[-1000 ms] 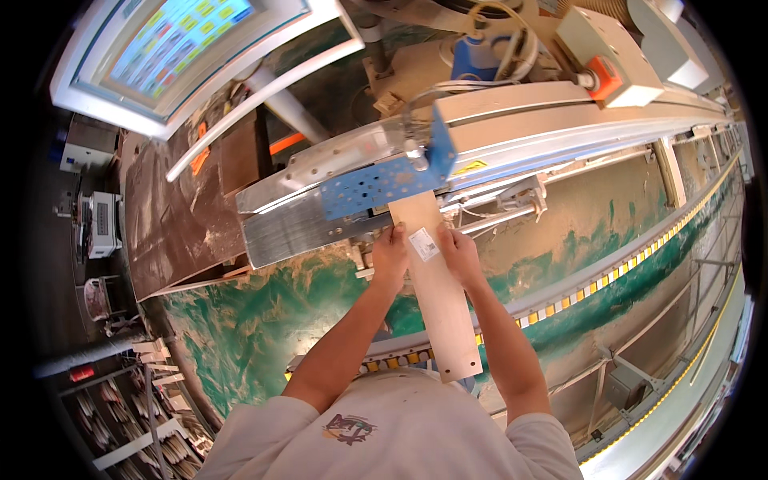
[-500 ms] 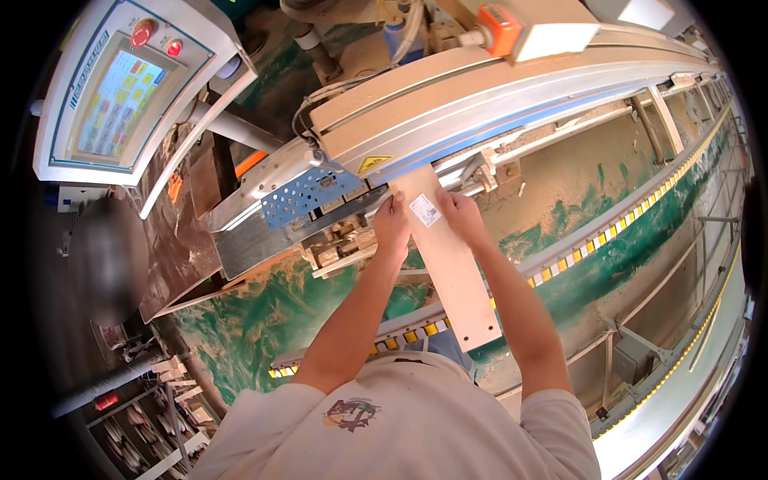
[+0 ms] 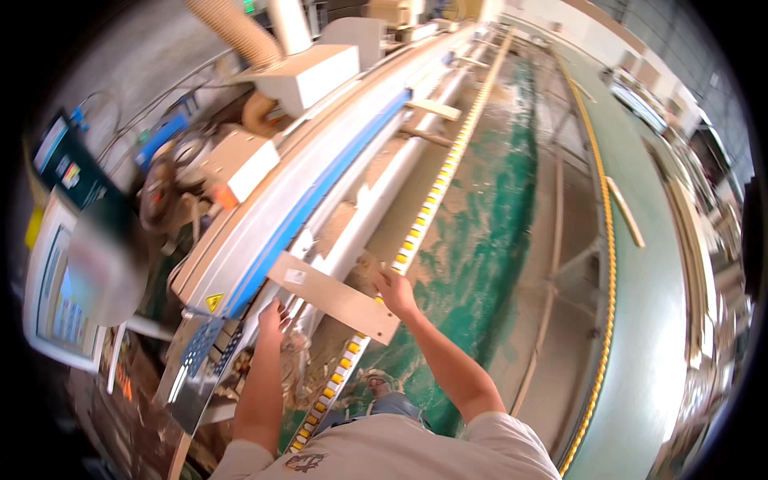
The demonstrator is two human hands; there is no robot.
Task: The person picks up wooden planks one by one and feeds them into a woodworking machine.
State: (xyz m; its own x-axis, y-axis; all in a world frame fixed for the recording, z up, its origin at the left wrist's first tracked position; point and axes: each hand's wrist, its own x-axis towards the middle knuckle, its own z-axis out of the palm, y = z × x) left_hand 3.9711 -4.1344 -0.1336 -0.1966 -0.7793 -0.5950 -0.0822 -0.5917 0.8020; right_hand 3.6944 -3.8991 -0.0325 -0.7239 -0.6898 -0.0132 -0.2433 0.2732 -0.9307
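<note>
A pale, flat wooden board with a white label and small holes near one end lies across from the machine's long edge to a rail of yellow and white rollers. My left hand is just below the board's labelled end, beside the machine, with its fingers loosely apart and nothing in them. On the other side, my right hand is over the roller rail, near the board's holed end. Its fingers are half bent and somewhat blurred, and no object shows in them.
The long machine with a blue strip runs away up the view. A control panel stands at the left. Along the right runs a green-grey table edged with yellow rollers, bearing wooden strips. Sawdust covers the green floor.
My view has turned right along the machine. Both hands have let go of the board, which now lies across to the roller rail. My right hand has moved out to the right.
</note>
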